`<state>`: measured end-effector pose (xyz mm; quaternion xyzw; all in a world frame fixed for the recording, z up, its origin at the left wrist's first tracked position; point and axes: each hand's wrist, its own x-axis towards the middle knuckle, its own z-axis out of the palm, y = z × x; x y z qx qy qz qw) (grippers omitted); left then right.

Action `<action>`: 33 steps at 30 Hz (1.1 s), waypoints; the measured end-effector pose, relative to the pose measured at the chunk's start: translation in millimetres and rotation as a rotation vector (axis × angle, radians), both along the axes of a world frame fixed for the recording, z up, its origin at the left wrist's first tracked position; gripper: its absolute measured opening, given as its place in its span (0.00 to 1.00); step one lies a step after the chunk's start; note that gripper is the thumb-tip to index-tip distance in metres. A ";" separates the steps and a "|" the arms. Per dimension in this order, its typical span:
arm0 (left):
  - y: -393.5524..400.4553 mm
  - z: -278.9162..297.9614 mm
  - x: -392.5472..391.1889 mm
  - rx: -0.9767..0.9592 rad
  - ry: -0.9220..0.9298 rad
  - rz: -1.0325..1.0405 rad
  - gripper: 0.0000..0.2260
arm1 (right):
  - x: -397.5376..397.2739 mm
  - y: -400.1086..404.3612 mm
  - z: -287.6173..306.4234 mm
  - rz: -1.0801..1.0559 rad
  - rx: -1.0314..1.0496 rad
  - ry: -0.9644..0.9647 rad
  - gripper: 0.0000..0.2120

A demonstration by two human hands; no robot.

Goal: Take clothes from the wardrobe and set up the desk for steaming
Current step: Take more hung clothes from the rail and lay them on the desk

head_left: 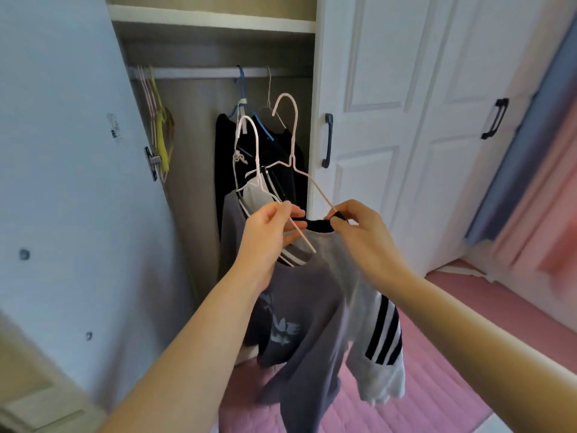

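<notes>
Left hand (268,232) fingers pinching pink wire hanger (299,185) arm, right hand (362,232) fingers pinching black collar (318,225) of grey tee (309,307), in front of open wardrobe (215,26)

Hangers in hand (293,145): thin wire, pale pink coating, smooth with slight sheen. Grey T-shirt (307,307): soft matt cloth, pale print on the front. White garment (379,354): matt cloth, black stripes, black ribbed collar. Wardrobe doors (368,89): white painted panels, smooth satin finish; handles (327,140) dark matt metal. Rail (199,72): white, smooth. Yellow hangers (160,126) look like plastic. Floor mat (443,354): pink, quilted texture.
</notes>
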<state>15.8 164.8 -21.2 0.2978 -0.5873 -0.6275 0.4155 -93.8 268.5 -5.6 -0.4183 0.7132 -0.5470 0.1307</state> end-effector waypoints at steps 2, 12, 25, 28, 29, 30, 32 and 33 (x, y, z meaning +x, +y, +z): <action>18.6 -2.6 7.3 0.017 0.040 -0.009 0.10 | 11.0 18.8 -2.0 0.004 0.009 -0.013 0.07; 117.7 -9.3 47.9 0.175 0.167 -0.131 0.09 | 75.6 125.7 -12.0 0.071 0.039 -0.015 0.09; 216.2 -31.8 108.7 -0.183 -0.054 -0.053 0.07 | 127.0 237.7 -34.3 0.088 0.142 0.004 0.10; 230.8 -30.5 121.4 -0.363 -0.179 0.006 0.12 | 135.3 250.7 -34.3 0.099 0.163 0.048 0.09; 235.4 -30.7 125.0 -0.398 -0.201 0.017 0.13 | 137.8 254.0 -34.7 0.099 0.173 0.074 0.08; 239.0 -31.8 128.6 -0.422 -0.214 0.020 0.13 | 140.3 257.0 -35.3 0.097 0.184 0.109 0.07; 244.1 -34.7 136.9 -0.463 -0.239 0.025 0.14 | 145.8 263.6 -37.4 0.071 0.213 0.248 0.08; 245.8 -36.8 141.6 -0.476 -0.255 0.031 0.14 | 149.3 266.4 -38.5 0.053 0.237 0.346 0.09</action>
